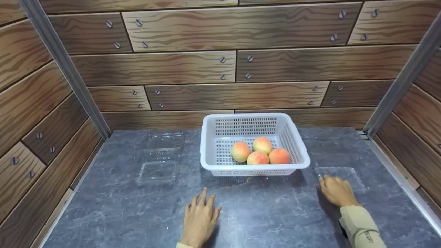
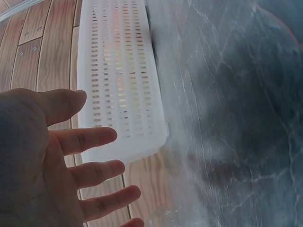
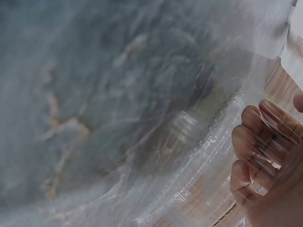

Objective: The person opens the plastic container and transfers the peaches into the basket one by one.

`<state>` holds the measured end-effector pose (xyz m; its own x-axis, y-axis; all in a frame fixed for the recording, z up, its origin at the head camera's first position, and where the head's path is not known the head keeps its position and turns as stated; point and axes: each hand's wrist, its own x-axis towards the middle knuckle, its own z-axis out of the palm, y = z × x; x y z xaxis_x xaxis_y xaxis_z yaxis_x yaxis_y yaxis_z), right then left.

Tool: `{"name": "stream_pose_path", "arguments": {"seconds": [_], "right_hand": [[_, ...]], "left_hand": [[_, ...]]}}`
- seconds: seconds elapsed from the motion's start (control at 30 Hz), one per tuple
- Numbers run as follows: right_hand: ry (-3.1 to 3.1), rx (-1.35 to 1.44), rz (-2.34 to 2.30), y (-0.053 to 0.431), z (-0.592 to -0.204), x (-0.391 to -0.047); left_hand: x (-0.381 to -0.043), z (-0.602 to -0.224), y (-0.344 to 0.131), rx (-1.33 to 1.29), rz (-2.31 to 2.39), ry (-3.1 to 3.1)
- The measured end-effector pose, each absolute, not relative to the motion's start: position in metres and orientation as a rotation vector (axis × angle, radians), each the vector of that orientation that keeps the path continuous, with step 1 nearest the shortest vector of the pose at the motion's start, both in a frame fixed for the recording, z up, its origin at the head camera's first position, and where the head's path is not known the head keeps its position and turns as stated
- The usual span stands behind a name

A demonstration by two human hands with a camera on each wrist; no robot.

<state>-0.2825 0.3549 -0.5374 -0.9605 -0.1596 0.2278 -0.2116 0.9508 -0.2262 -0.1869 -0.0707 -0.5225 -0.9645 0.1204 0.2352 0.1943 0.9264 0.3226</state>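
Observation:
My left hand [image 1: 200, 220] hovers low over the table in front of the basket, fingers spread and straight with nothing in them. In the left wrist view its fingers [image 2: 94, 175] overlap the basket's end. At the right, my right hand [image 1: 337, 191] grips the near left edge of an open clear plastic clamshell box [image 1: 344, 170]. Its curled fingers [image 3: 246, 137] show through the clear plastic in the right wrist view. Several red-and-yellow peaches [image 1: 257, 158] lie in the white perforated basket [image 1: 255, 167] between the hands.
Another clear plastic clamshell box [image 1: 158, 170] lies open on the left of the grey marbled table [image 1: 137, 213]. Wood-patterned panels [image 1: 193, 69] stand behind and at both sides, with metal posts [image 1: 69, 69] at the corners.

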Motion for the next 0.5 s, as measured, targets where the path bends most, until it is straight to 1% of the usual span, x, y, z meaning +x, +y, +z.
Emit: {"name": "stream_pose_path", "arguments": {"seconds": [0.27, 0.5], "right_hand": [[-2.981, 0.272, 0.498, 0.356, -0.530, -0.289], [-2.881, 0.275, 0.554, 0.356, -0.526, -0.282]], "left_hand": [[-0.189, -0.520, -0.078, -0.257, -0.497, -2.851], [-0.192, -0.521, -0.089, -0.281, -0.443, -2.771]]}}
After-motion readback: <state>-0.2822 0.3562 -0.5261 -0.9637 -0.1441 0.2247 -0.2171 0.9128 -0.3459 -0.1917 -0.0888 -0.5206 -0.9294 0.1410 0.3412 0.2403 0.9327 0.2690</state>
